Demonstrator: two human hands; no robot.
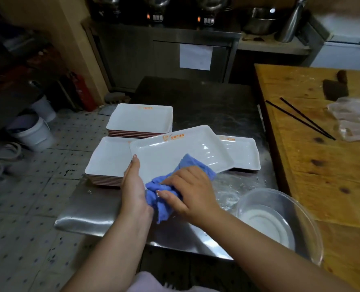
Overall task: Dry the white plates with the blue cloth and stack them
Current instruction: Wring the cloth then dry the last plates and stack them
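A white rectangular plate [179, 150] with an orange logo is held tilted above the steel table [90, 216]. My left hand [132, 184] grips its near left edge, thumb along the rim. My right hand [191, 190] holds the bunched blue cloth [164, 199] and presses it onto the plate's near end. Behind it, one stack of white plates [141, 119] stands at the far left. Another stack [109, 159] sits at the near left, partly covered by the held plate. A single plate [244, 152] lies flat at the right.
A clear plastic bowl [280, 220] with water sits at the table's near right corner. A wooden block [322, 161] to the right carries black chopsticks [301, 119], a cleaver [335, 87] and a plastic bag [354, 121]. White buckets [33, 133] stand on the tiled floor at left.
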